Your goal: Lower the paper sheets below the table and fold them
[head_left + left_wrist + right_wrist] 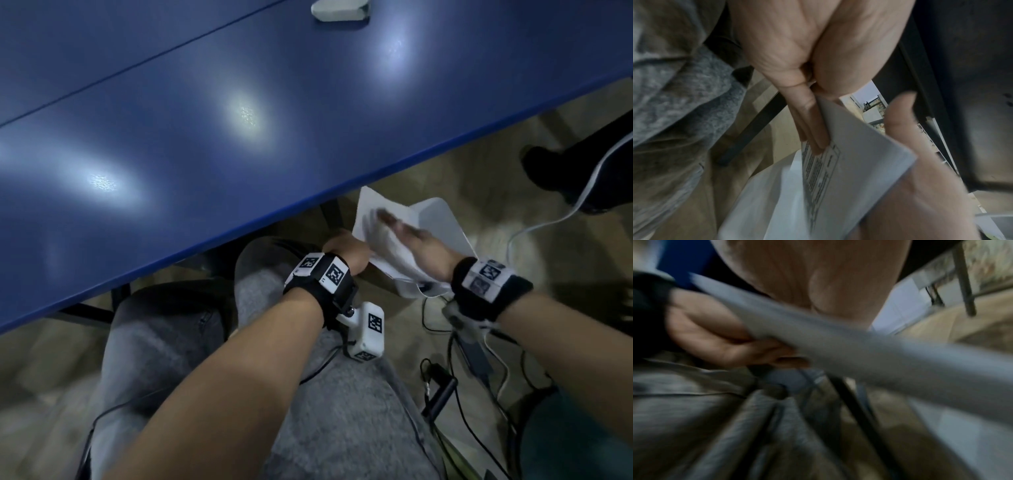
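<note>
Table (171,113): one blue top, nothing of mine on it but one pale object (339,10) at its far edge, cut off by the frame, kind not readable.
Knees (164,329): two, in grey trousers, under the table's near edge; I sit, so the work hangs over my lap and off the table.
Left hand (346,251): one, just below the table's near edge. Its fingers (809,129) lie under the paper and the thumb lies over it, so I judge it a pinch that keeps the sheet steady at its left edge.
Paper (380,219): white; the head view shows a folded or layered bundle, and I cannot count the sheets. The left wrist view shows one printed block of text on a sheet (838,170). It is held in the air between both hands, clear of the table, beside its near edge.
Right hand (416,245): one, blurred. It lies flat on top of the paper with fingers stretched out, gripping nothing that I can see; pressing down this way would smooth the sheet against the left hand's hold.
Wrist bands: two, black with square markers, one per wrist (322,274).
Floor (479,171): tan, past the table's right corner; several dark cables (455,377) and one white cable (548,219) run over it.
Shoe (548,171): one dark one, far right.
</note>
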A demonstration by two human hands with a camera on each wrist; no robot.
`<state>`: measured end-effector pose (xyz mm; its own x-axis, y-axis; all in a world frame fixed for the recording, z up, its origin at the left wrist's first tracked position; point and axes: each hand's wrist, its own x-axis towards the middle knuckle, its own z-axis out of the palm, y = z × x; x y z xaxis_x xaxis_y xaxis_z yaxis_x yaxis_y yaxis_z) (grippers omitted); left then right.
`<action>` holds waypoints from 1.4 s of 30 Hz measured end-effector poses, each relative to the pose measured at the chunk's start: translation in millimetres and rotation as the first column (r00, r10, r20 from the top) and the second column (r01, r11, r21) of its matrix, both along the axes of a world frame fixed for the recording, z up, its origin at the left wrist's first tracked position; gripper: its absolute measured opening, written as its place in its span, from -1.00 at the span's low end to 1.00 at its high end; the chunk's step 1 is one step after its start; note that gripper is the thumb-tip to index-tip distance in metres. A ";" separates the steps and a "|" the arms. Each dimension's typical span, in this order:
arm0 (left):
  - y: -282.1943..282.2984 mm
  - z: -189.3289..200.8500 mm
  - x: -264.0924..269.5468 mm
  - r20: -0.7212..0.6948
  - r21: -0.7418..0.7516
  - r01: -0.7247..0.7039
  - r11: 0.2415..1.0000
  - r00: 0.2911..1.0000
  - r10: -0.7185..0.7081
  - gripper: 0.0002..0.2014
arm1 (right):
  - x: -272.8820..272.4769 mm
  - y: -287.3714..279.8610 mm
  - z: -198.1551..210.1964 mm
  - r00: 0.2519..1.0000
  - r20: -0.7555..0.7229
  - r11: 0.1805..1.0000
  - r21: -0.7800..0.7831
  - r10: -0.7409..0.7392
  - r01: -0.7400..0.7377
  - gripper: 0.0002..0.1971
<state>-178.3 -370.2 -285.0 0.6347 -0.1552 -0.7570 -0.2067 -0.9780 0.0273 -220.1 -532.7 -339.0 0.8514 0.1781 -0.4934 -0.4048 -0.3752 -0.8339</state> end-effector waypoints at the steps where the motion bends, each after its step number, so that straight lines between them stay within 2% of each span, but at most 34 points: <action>1: -1.6 0.8 0.0 0.000 -0.001 0.030 1.000 1.000 -0.030 -0.61 | -9.6 13.9 11.3 0.998 0.026 0.990 0.130 0.058 -0.061 -0.27; 2: -3.4 0.4 0.4 0.014 0.015 0.063 0.998 0.998 -0.063 -0.61 | -18.4 23.3 16.5 0.988 0.048 0.980 0.128 0.146 -0.152 -0.25; 3: -3.2 1.1 0.2 0.002 0.032 0.115 0.993 0.993 -0.115 -0.61 | -23.1 28.3 14.8 0.977 0.052 0.976 0.058 0.206 -0.209 -0.25; 4: -2.6 4.2 -1.2 -0.013 0.036 0.153 0.988 0.988 -0.153 -0.61 | -24.6 27.1 7.3 0.976 0.027 0.976 -0.013 0.216 -0.216 -0.26; 6: -0.1 9.0 1.5 -0.007 0.089 0.212 0.973 0.977 -0.212 -0.62 | -23.1 11.3 -12.4 0.986 -0.112 0.989 -0.077 0.120 -0.129 -0.29; 8: 5.5 11.4 2.5 0.017 0.104 0.156 0.982 0.987 -0.158 -0.62 | -22.7 -8.0 -27.6 0.948 -0.315 0.995 -0.103 -0.045 0.013 -0.34; 9: 7.0 9.2 4.0 0.022 0.104 0.103 0.989 0.994 -0.106 -0.61 | -21.5 -19.4 -35.8 0.914 -0.396 0.988 -0.152 -0.088 0.030 -0.26; 11: 9.1 6.7 4.7 0.019 0.093 0.083 0.992 0.996 -0.085 -0.60 | -18.2 -37.3 -42.3 0.857 -0.510 0.936 -0.331 -0.073 -0.118 -0.13; 13: 7.0 5.7 3.5 0.031 0.100 0.132 0.986 0.990 -0.135 -0.59 | -12.1 -46.4 -32.3 0.885 -0.462 0.837 -0.504 -0.052 -0.213 0.09; 14: 6.3 3.1 2.3 0.034 0.091 0.125 0.988 0.991 -0.129 -0.59 | -9.8 -44.7 -17.9 0.929 -0.370 0.812 -0.549 -0.023 -0.199 0.12; 15: 5.3 2.8 2.4 0.040 0.086 0.116 0.990 0.992 -0.120 -0.59 | -8.8 -39.1 -7.1 0.968 -0.249 0.841 -0.519 0.024 -0.154 0.04; 16: 4.0 1.7 2.8 0.035 0.097 0.119 0.988 0.992 -0.123 -0.60 | -11.0 -29.3 8.6 0.989 -0.146 0.914 -0.395 0.038 -0.093 -0.12; 17: 2.7 1.9 1.9 0.023 0.088 0.097 0.991 0.995 -0.099 -0.60 | -16.0 -17.1 19.4 0.998 -0.059 0.981 -0.190 0.037 -0.047 -0.25; 18: 2.1 1.9 2.2 0.015 0.074 0.087 0.993 0.996 -0.088 -0.60 | -24.5 -4.7 28.6 0.998 -0.007 0.997 -0.033 0.068 -0.068 -0.29; 19: 1.7 1.3 3.5 0.009 0.068 0.087 0.994 0.996 -0.088 -0.60 | -32.4 5.6 32.3 0.993 0.019 0.992 0.046 0.116 -0.116 -0.27; 21: 3.0 -0.4 5.2 -0.007 0.066 0.047 0.997 0.999 -0.047 -0.62 | -46.6 14.3 20.2 0.977 0.015 0.977 -0.007 0.214 -0.214 -0.29; 23: 6.4 -2.8 7.0 -0.027 0.049 0.017 0.999 1.000 -0.016 -0.60 | -56.3 1.6 -7.7 0.984 -0.078 0.984 -0.061 0.163 -0.168 -0.30; 27: 13.0 -1.5 9.2 -0.062 0.048 0.060 0.997 0.996 -0.057 -0.50 | -67.7 -45.3 -55.7 0.934 -0.357 0.972 -0.219 -0.002 -0.082 0.16; 28: 13.2 0.8 8.4 -0.069 0.067 0.067 0.995 0.996 -0.063 -0.53 | -63.0 -52.8 -56.0 0.922 -0.386 0.958 -0.274 -0.026 -0.088 0.14; 30: 14.2 2.2 6.7 -0.024 0.033 0.015 0.999 1.000 -0.015 -0.61 | -45.9 -50.6 -29.3 0.915 -0.399 0.896 -0.425 -0.056 -0.130 -0.17; 31: 14.3 3.3 5.3 -0.005 0.005 -0.014 1.000 1.000 0.014 -0.62 | -36.5 -45.7 -12.0 0.951 -0.304 0.843 -0.527 -0.065 -0.111 -0.33; 32: 14.3 3.1 3.9 -0.013 -0.004 -0.053 0.999 0.998 0.053 -0.62 | -27.7 -41.2 2.0 0.988 -0.148 0.815 -0.577 -0.037 -0.056 -0.41; 33: 13.8 4.7 1.4 -0.022 -0.004 -0.081 0.997 0.996 0.081 -0.63 | -19.9 -34.0 13.7 1.000 0.006 0.850 -0.526 -0.017 0.018 -0.43; 34: 12.2 5.0 -0.1 -0.016 -0.030 -0.112 0.993 0.994 0.111 -0.63 | -15.8 -19.8 27.5 0.992 0.128 0.916 -0.394 -0.020 0.069 -0.39; 36: 8.4 7.1 -2.8 -0.015 -0.110 -0.117 0.987 0.993 0.116 -0.64 | -12.7 7.4 34.0 0.961 0.266 0.990 -0.135 0.071 -0.036 -0.27; 37: 6.6 10.3 -5.4 -0.003 -0.159 -0.117 0.980 0.993 0.118 -0.65 | -11.7 22.4 30.8 0.947 0.281 0.986 -0.101 0.158 -0.134 -0.24; 39: 6.4 12.0 -6.3 -0.016 -0.254 -0.276 0.927 0.960 0.281 -0.65 | -5.6 31.2 1.0 0.938 0.232 0.965 -0.125 0.256 -0.232 -0.32; 41: 7.9 12.5 -6.7 -0.035 -0.287 -0.360 0.888 0.930 0.366 -0.67 | 2.0 26.3 -27.3 0.995 0.007 0.991 -0.092 0.095 -0.094 -0.35; 42: 9.1 12.5 -5.0 -0.057 -0.276 -0.390 0.879 0.919 0.390 -0.67 | 5.7 19.7 -38.5 0.994 -0.110 0.992 -0.125 0.011 -0.025 -0.31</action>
